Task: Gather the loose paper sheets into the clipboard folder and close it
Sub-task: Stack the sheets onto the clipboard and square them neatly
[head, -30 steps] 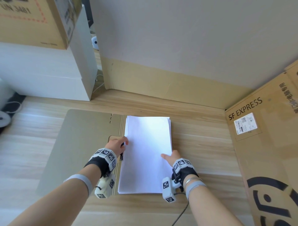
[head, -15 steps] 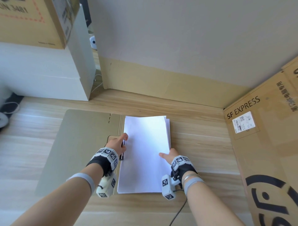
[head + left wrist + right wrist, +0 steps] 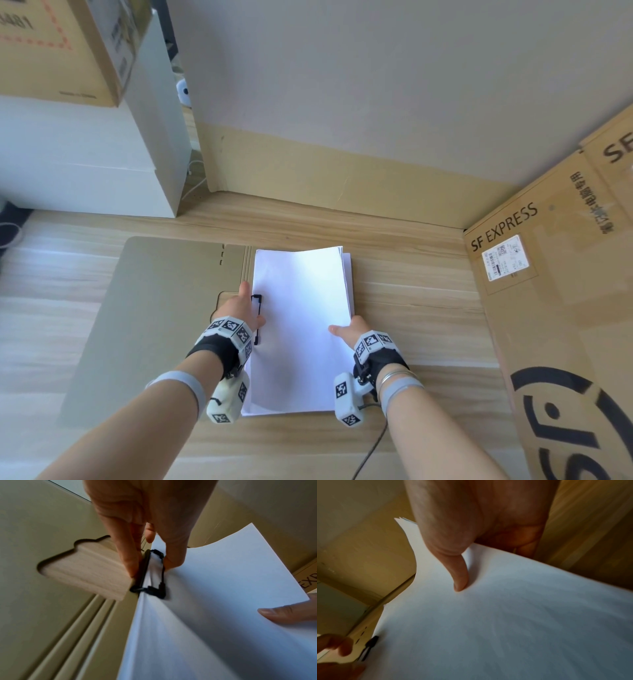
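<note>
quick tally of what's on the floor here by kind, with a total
Paper stack: 1
Open folder with black clip: 1
Cardboard boxes: 2, SF Express box and top-left box
White box: 1
Hands: 2, left, right
Total: 7

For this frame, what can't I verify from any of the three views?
- Right hand fingers: under the paper stack in the head and right wrist views; only the thumb shows.
- The folder's right half: covered by the stack.
- Whether the black clip clamps every sheet: lower sheets hidden, left wrist view blurred.
- Sheet count: edges too fine.
</note>
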Demonstrator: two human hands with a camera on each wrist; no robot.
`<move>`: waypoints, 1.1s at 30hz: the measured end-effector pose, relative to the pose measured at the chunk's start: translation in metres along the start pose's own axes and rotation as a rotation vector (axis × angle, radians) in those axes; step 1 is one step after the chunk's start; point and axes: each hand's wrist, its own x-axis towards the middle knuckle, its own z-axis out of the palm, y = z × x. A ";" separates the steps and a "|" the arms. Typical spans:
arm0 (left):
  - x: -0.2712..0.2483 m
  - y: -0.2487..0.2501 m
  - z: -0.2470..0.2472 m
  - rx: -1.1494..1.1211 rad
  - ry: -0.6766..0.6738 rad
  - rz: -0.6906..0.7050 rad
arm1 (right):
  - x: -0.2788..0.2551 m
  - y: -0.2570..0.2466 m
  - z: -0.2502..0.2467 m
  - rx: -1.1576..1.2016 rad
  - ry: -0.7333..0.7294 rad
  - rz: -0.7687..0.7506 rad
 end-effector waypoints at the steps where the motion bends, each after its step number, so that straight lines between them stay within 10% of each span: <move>1: 0.000 0.001 0.000 0.009 -0.001 -0.007 | 0.002 0.001 0.000 0.001 -0.003 0.004; 18: 0.001 -0.001 -0.006 -0.049 -0.035 0.043 | -0.003 -0.007 -0.015 -0.195 0.192 -0.198; 25: -0.003 0.001 -0.010 -0.044 -0.043 0.057 | -0.019 -0.051 0.063 -0.214 -0.165 -0.456; 33: -0.003 -0.001 -0.016 -0.015 -0.074 0.069 | -0.016 -0.059 0.097 -0.460 -0.096 -0.519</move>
